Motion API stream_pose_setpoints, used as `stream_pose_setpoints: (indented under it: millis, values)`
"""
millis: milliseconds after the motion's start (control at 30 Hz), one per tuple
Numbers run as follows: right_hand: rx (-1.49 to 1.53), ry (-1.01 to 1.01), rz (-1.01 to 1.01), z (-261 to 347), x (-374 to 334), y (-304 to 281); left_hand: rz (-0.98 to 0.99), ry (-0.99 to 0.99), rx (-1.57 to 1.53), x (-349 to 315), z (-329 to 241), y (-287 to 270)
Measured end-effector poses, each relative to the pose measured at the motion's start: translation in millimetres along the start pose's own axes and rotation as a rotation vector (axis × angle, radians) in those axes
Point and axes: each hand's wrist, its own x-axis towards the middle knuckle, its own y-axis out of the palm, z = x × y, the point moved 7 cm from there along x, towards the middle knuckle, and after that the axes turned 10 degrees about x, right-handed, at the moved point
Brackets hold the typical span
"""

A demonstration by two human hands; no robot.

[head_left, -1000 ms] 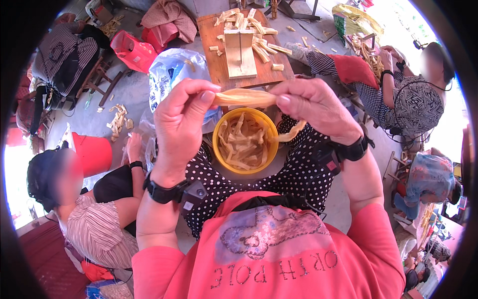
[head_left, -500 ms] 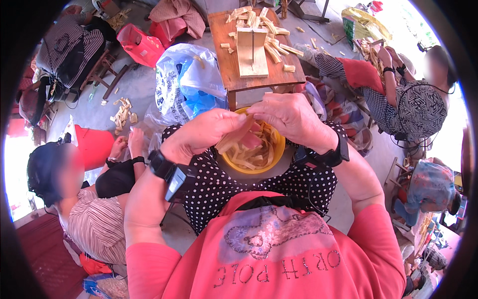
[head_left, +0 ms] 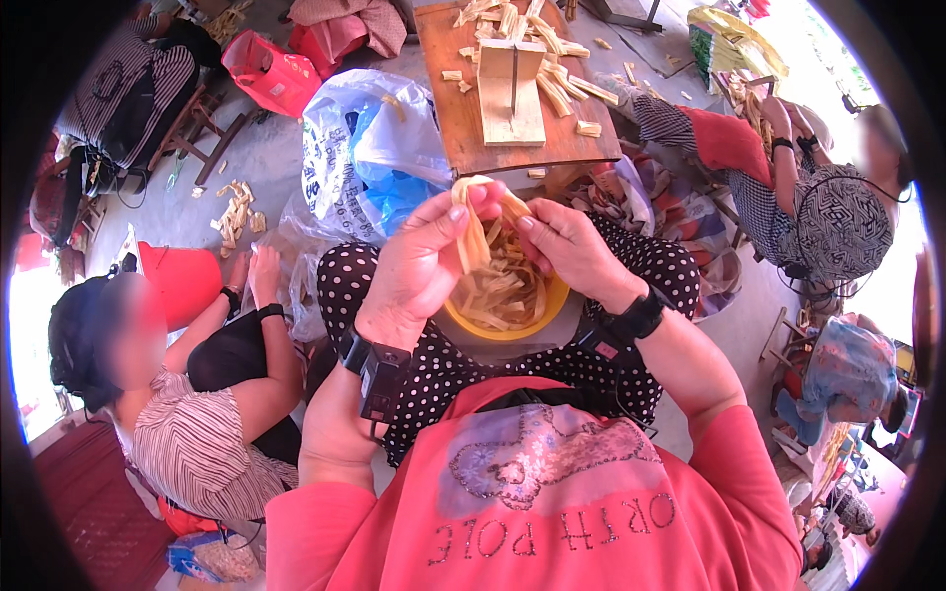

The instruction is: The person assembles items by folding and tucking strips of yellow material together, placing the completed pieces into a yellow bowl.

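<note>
My left hand (head_left: pixel 426 246) is closed on a flat, pale yellow strip (head_left: pixel 474 241), which looks like dried bean curd skin. The strip loops up over the fingers and hangs down in front of them. My right hand (head_left: pixel 574 254) is bent with thumb and fingers pinched together at the strip's other side, close to the left hand. Both hands are above a yellow bowl (head_left: pixel 563 303) between my knees. Loose, tangled strips (head_left: pixel 503 295) of the same kind lie in the bowl.
Ahead stands a wooden table (head_left: pixel 455 118) with an L-shaped wooden stand (head_left: pixel 512 103) and several folded strip bundles (head_left: pixel 557 84). A white plastic bag (head_left: pixel 345 158) touches its left side. A red bucket (head_left: pixel 182 281) and a seated person (head_left: pixel 197 414) are at left; another person (head_left: pixel 838 217) sits at right.
My hands have turned and drawn slightly apart, the left palm now facing up more. The strip now stands in a raised loop at the left fingers. The view has shifted a little.
</note>
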Motion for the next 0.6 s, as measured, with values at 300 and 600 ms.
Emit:
stream_pose_setpoints:
  millis: [300,600]
  values:
    - [0.985,0.78,0.307,-71.7,-16.1,27.9,0.008,0.497,1.143,20.3,-7.7,22.9]
    - [1.243,0.427,0.075,-75.3,29.7,12.8,-0.223,0.673,1.596,26.8,3.7,37.9]
